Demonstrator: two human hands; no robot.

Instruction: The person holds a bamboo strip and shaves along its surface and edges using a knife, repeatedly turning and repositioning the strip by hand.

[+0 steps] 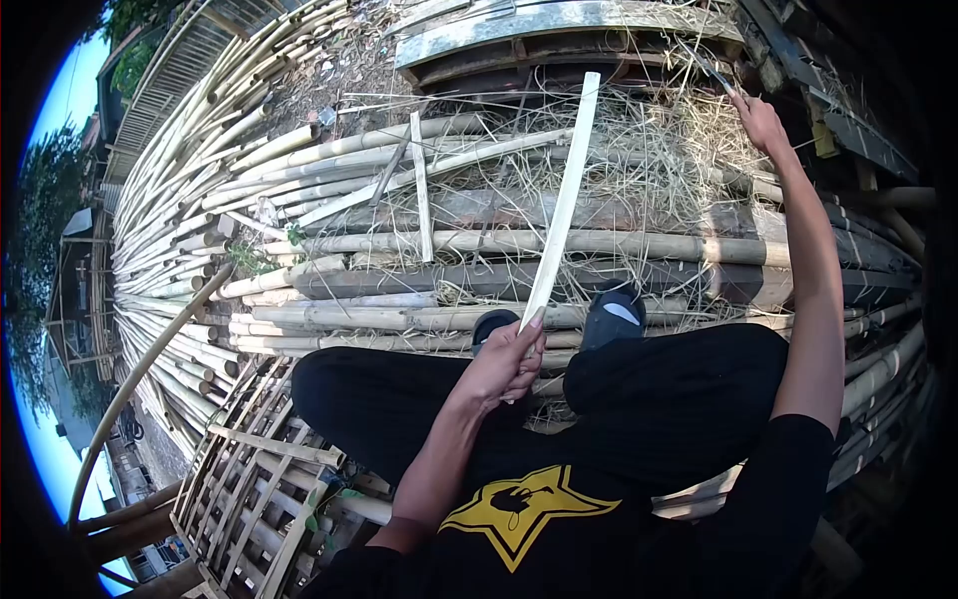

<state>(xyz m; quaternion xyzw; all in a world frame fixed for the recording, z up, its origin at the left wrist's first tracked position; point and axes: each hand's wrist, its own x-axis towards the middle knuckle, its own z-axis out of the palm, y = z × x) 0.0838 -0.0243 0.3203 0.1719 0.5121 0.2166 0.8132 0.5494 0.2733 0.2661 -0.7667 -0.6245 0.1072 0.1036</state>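
My left hand (504, 364) is closed around the lower end of a pale, flat bamboo strip (568, 190), in front of my lap. The strip slants up and away, its far end near a wooden pallet. At the upper right, my right hand (761, 125) is stretched far out and closed on the handle of a knife (709, 65). Its narrow blade points up and left over a heap of thin bamboo shavings (689, 150). The knife and the strip are well apart.
Bamboo poles (329, 160) lie in long rows ahead and to the left. A wooden pallet (569, 30) stands at the back. A slatted bamboo frame (259, 499) is at my lower left. My sandalled feet (614, 317) rest among the poles.
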